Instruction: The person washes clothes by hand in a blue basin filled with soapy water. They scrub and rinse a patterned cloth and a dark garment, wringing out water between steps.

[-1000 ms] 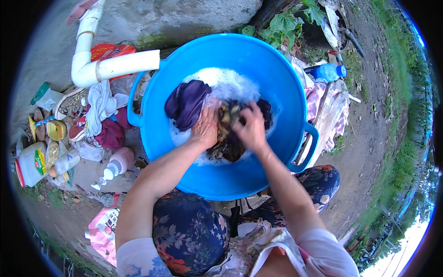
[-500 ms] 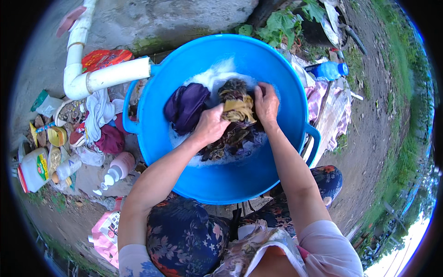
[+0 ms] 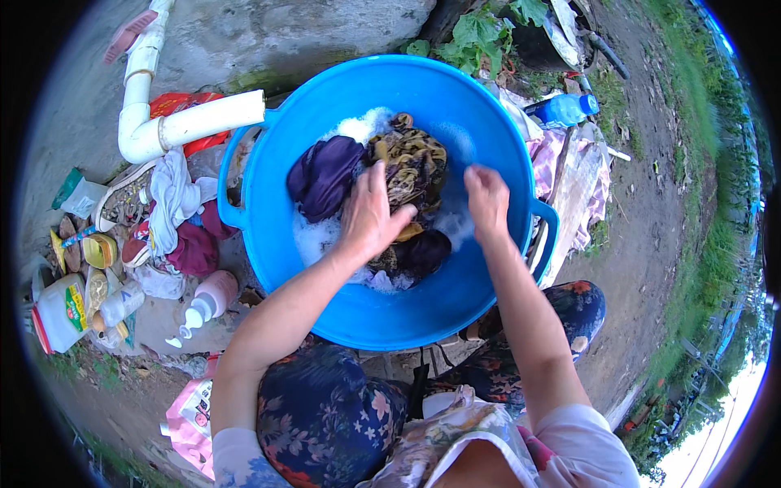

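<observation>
A large blue tub (image 3: pixel 305 118) with side handles holds wet clothes and soapy water. My left hand (image 3: pixel 373 213) is open, its thumb spread and fingers stretched along the left side of a brown and yellow patterned garment (image 3: pixel 413 163). Left of that hand lies a bunched dark purple cloth (image 3: pixel 327 175). My right hand (image 3: pixel 486 199), slightly blurred, is over the tub's right part, apart from the garment. Its fingers are curled in with nothing visible in them. A dark bundle of cloth (image 3: pixel 425 252) lies nearer to me.
A white drainpipe (image 3: pixel 211 118) ends by the tub's left handle. On the left are a pink pump bottle (image 3: pixel 213 297), a white jug (image 3: pixel 61 313), a shoe (image 3: pixel 122 199) and a white cloth (image 3: pixel 172 199). A blue bottle (image 3: pixel 561 110) lies on boards at the right.
My left hand has let go of the patterned garment and opened. The garment has spread out toward the far side. My right hand has come away to the right, and the view has shifted slightly.
</observation>
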Demonstrator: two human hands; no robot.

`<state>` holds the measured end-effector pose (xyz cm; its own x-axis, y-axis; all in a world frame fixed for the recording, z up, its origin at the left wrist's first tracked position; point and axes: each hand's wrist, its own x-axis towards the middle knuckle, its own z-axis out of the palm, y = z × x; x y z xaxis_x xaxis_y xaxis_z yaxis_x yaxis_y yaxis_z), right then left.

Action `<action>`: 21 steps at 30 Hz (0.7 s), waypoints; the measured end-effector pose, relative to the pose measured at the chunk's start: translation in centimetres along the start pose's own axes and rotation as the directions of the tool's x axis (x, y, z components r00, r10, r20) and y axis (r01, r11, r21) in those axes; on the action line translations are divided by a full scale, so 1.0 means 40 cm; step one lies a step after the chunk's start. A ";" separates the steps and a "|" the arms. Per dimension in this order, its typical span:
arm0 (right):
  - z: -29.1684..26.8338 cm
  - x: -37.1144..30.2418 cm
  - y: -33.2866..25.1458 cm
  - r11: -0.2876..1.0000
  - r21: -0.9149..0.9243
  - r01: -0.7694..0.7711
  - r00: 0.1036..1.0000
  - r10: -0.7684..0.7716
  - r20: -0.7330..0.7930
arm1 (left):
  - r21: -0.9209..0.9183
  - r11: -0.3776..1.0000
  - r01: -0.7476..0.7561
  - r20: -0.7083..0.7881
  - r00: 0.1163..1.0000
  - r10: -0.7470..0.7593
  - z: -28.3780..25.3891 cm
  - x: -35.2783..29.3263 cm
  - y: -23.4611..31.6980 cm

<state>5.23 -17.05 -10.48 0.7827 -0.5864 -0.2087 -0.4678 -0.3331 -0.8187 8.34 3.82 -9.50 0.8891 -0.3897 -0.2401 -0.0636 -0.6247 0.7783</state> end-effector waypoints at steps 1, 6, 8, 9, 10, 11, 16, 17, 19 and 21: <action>0.022 0.036 -0.068 1.000 0.021 -0.022 0.999 0.023 -0.032 | 0.170 0.984 -0.051 0.000 0.999 0.052 -0.006 -0.016 0.004; 0.181 0.045 -0.070 0.826 -0.492 0.275 0.940 -0.122 0.319 | 0.499 0.841 -0.211 0.325 0.945 0.044 0.058 -0.064 -0.049; 0.149 0.021 0.028 0.874 -0.407 0.264 0.932 -0.123 0.341 | 0.415 0.910 -0.011 0.320 0.938 -0.135 0.068 -0.053 -0.053; 0.133 0.008 0.058 0.894 -0.357 0.270 0.923 -0.135 0.360 | 0.361 0.930 0.071 0.341 0.918 -0.202 0.063 -0.044 -0.057; 0.124 -0.060 0.025 0.926 -0.300 0.227 0.929 -0.114 0.354 | 0.304 0.940 0.153 0.368 0.892 -0.264 0.059 -0.036 -0.069; 0.128 -0.127 -0.003 0.928 -0.202 0.314 0.898 -0.221 0.381 | 0.416 0.908 0.043 0.281 0.944 -0.174 0.102 -0.052 -0.127; 0.281 -0.161 -0.084 0.751 -0.515 0.414 0.885 -0.198 0.422 | 0.557 0.739 -0.379 0.642 0.761 -0.094 0.165 -0.027 -0.232; 0.308 -0.099 -0.015 0.818 -0.408 0.406 0.907 -0.307 0.287 | 0.548 0.802 -0.238 0.584 0.795 -0.163 0.125 -0.017 -0.156; 0.268 -0.023 -0.045 0.891 -0.372 0.261 0.936 -0.140 0.323 | 0.386 0.920 0.068 0.414 0.878 -0.239 0.080 -0.027 -0.094; 0.231 0.014 -0.030 0.972 -0.180 0.150 0.971 -0.111 0.214 | 0.426 0.905 -0.013 0.416 0.890 -0.183 0.061 -0.021 -0.073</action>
<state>10.01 -10.14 -14.57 0.8992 -0.3744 -0.2265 -0.4110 -0.5452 -0.7306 6.68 4.32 -12.99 0.6146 -0.5143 -0.5981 -0.2621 -0.8483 0.4600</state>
